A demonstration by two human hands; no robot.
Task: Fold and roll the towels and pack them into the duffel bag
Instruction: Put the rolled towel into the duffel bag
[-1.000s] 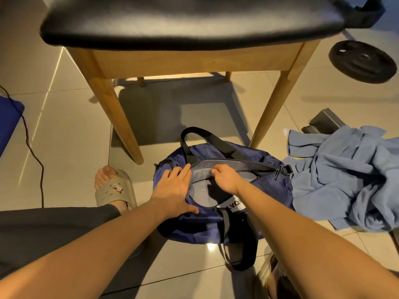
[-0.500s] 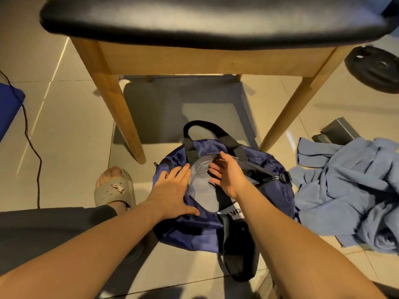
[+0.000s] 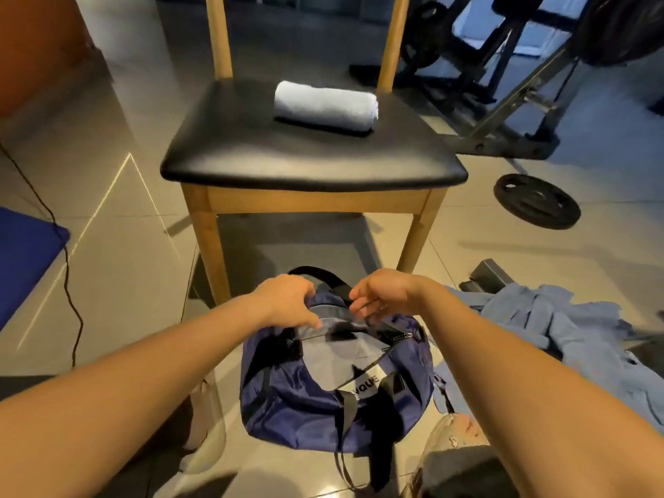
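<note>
A navy duffel bag (image 3: pixel 294 389) with black straps and a grey lining lies unzipped on the tiled floor in front of a chair. My left hand (image 3: pixel 287 300) curls over the far left rim of its opening. My right hand (image 3: pixel 381 292) curls its fingers round the far right rim by the black handle. A rolled light-blue towel (image 3: pixel 325 104) lies on the chair's black seat (image 3: pixel 251 149). A heap of loose light-blue towels (image 3: pixel 575 336) lies on the floor to the right of the bag.
The chair's wooden legs (image 3: pixel 212 253) stand just behind the bag. A black weight plate (image 3: pixel 537 201) and a gym bench frame (image 3: pixel 503 102) are at the right. A blue mat (image 3: pixel 21 253) and a black cable (image 3: pixel 68 282) lie at the left. My slippered feet (image 3: pixel 449 436) flank the bag.
My head has tilted up, bringing the chair seat and the rolled towel into view. Both hands have moved to the bag's far rim, and the left hand went from lying flat to curled.
</note>
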